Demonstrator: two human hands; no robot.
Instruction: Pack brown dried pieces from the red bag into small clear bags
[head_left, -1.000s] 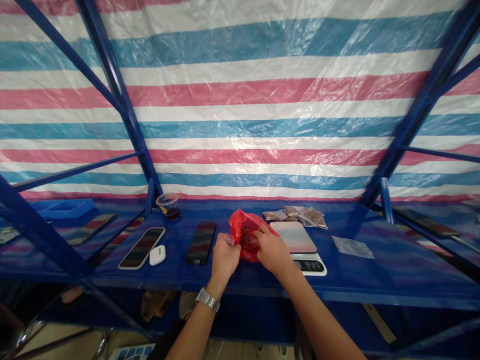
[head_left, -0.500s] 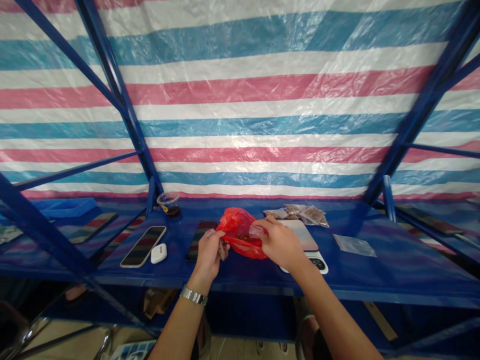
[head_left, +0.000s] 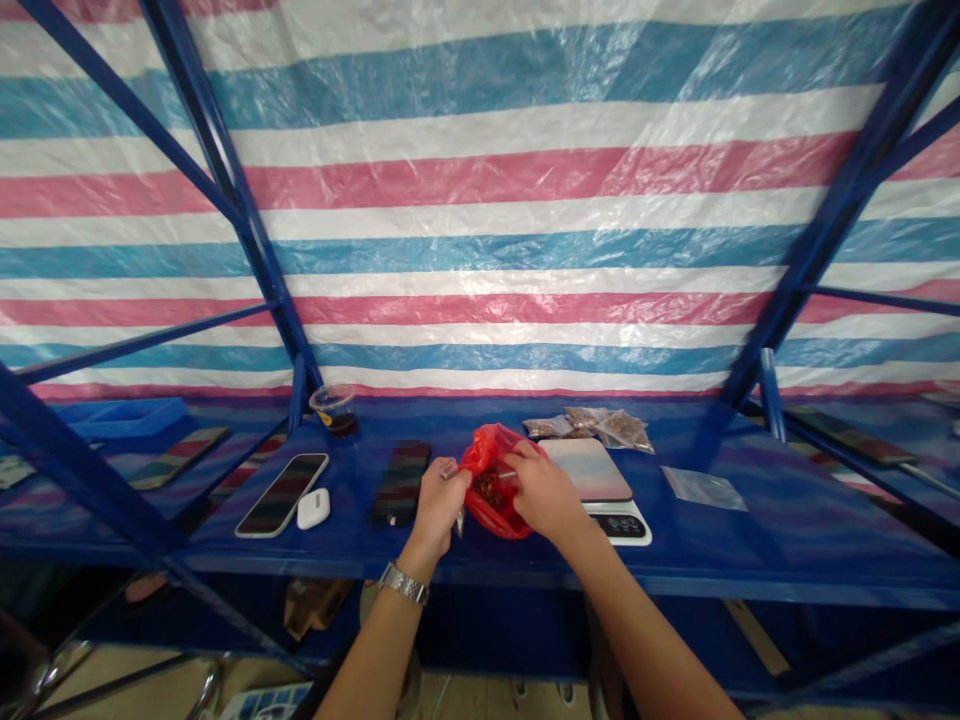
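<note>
From the head camera, the left hand (head_left: pixel 436 512) closes tightly around a thin clear strip (head_left: pixel 459 522) standing nearly upright. The right hand (head_left: pixel 544 493) pinches a red plastic bag (head_left: pixel 489 515), its long axis pointing away, on the blue counter (head_left: pixel 750 545) beside a kitchen scale (head_left: pixel 619 525).

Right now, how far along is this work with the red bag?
Filled small bags already lie behind the scale. In hand, the right hand pinches the red bag holding brown bits, while the left hand grips something small and thin. Left: those bits remain in the bag, and a flat clear bag lies apparently unused.
</note>
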